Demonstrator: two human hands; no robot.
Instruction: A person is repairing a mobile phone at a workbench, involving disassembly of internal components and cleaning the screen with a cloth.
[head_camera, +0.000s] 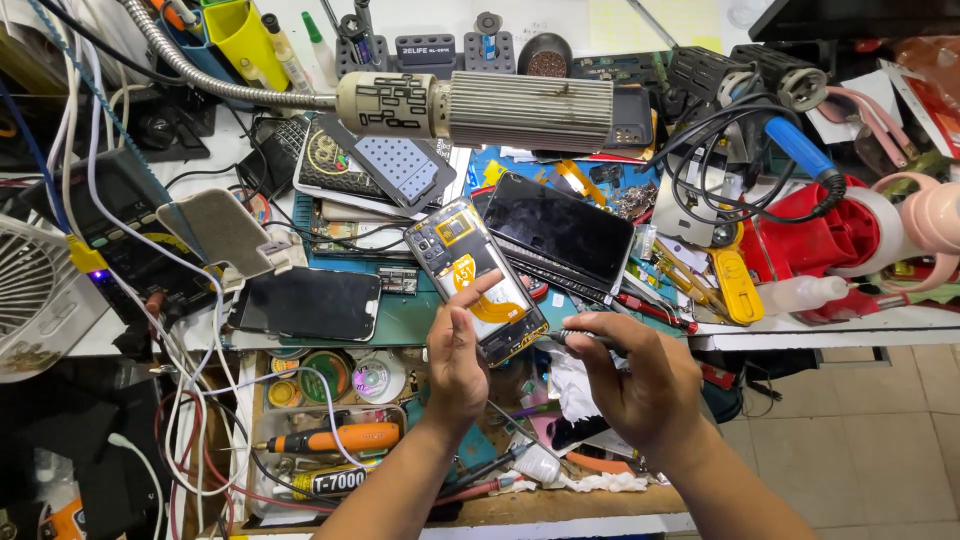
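Black opened phone (478, 280) gripped by left hand (457, 357), right hand (640, 380) fingers pinching a thin tool (590, 338), tip hidden

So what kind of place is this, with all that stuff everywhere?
Probably a phone repair bench. The left hand holds an opened phone, other phones lie around, and there's a screwdriver among the tools.

The opened phone (478, 280) shows bare metal parts and a shiny yellow sticker. The phone screen (560, 228) beside it is smooth, glossy black glass. The lamp head (530, 112) is ribbed grey metal on a bendy metal hose (200, 75). The screwdriver (330, 438) has a smooth orange plastic handle. The drawer (590, 505) edge is rough wood. The tissue (600, 482) is soft white paper.
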